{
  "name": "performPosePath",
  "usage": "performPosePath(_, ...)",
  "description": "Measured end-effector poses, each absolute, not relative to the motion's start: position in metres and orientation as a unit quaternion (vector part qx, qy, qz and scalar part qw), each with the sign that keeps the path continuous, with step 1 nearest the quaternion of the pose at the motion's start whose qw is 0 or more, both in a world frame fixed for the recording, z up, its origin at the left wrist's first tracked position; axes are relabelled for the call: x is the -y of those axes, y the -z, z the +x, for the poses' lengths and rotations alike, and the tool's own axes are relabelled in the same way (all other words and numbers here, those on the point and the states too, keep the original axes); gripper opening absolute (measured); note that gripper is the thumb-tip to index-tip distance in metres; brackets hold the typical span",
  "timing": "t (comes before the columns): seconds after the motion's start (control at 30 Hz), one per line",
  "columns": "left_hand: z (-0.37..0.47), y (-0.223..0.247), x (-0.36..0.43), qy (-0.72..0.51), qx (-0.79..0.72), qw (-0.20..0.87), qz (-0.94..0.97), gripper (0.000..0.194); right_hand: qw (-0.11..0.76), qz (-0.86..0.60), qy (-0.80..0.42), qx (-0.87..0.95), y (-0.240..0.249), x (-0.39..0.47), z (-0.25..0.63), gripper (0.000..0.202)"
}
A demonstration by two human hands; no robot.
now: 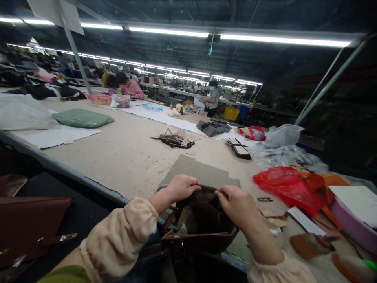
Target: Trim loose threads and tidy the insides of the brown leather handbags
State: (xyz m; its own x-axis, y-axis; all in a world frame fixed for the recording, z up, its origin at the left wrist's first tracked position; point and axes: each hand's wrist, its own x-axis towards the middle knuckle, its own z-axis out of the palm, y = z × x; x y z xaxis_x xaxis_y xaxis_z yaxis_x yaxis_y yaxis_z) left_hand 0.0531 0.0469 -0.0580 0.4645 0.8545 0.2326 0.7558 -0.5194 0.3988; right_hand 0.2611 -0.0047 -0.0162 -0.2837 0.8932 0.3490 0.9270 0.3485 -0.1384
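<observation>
A dark brown bag stands open at the table's near edge, its mouth facing up and its lining showing. My left hand pinches the far rim at its left part, thumb and fingers closed on it. On the same rim, a little to the right, my right hand is also closed in a pinch. Beige sleeve covers are on both forearms. Under and beyond the bag lies a grey-green sheet. The bag's bottom is in shadow.
Strips and a strapped bundle lie on the table. At right are a red plastic bag, snips and blurred bottles. A green piece lies left; brown bags sit below. People work farther back.
</observation>
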Motion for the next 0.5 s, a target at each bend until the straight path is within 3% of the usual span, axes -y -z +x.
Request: performPosePath(0.5,0.067,0.038,-0.033,-0.154,-0.462,0.035,0.873,0.028,0.177,-0.574,0.071,0.796,0.018,0.002,0.262,0.015)
